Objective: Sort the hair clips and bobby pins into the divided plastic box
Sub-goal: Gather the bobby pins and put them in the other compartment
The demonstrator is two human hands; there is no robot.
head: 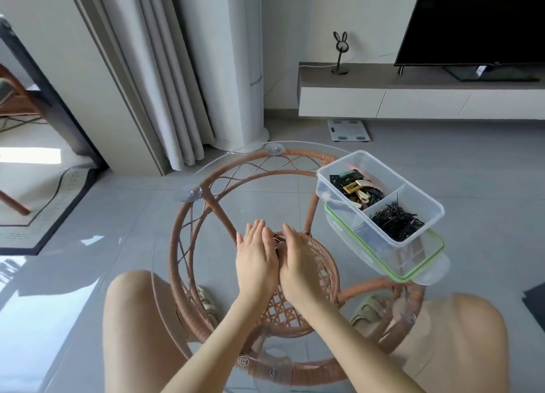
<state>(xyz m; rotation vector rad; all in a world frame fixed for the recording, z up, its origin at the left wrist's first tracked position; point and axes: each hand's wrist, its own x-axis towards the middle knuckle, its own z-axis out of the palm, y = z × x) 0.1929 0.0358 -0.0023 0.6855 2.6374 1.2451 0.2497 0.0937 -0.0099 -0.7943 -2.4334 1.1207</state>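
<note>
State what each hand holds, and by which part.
Nothing visibly: left hand and right hand lie edge to edge, fingers straight, over the glass tabletop; anything between them is hidden.

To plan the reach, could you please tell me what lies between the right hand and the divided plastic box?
In the head view, the glass tabletop between the right hand and the box is bare; only the rattan frame shows through.
</note>
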